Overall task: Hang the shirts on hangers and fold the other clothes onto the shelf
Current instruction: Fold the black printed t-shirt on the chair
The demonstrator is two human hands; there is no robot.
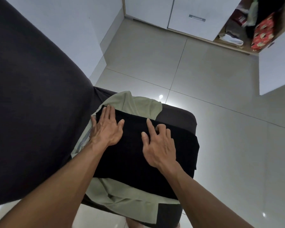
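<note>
- You are in the folding part of the job: a black garment lies spread flat on a dark padded seat, on top of a pale green garment that shows beyond it and again at the near edge.
- Your left hand rests flat on the far left part of the black cloth, fingers straight and spread, holding nothing.
- Your right hand rests on the middle of the black cloth; the forefinger points out straight, the other fingers bend a little at the knuckles, and no cloth is gathered in them. It reads as pressing or smoothing, not gripping.
- The black piece looks like a neat rectangle already, though whether it is one layer or several cannot be told.
- Next, you will probably need one more fold: pinch one edge with both hands and bring it over to the opposite edge, keeping the green garment underneath from dragging along.
- Then it has to be carried to the shelf, which stands well apart across the tiled floor, in the open wardrobe at the upper right, where folded clothes already lie.
- The green garment is not yet dealt with; whether it is a shirt for a hanger cannot be told from here.
- No hanger is in sight.
</note>
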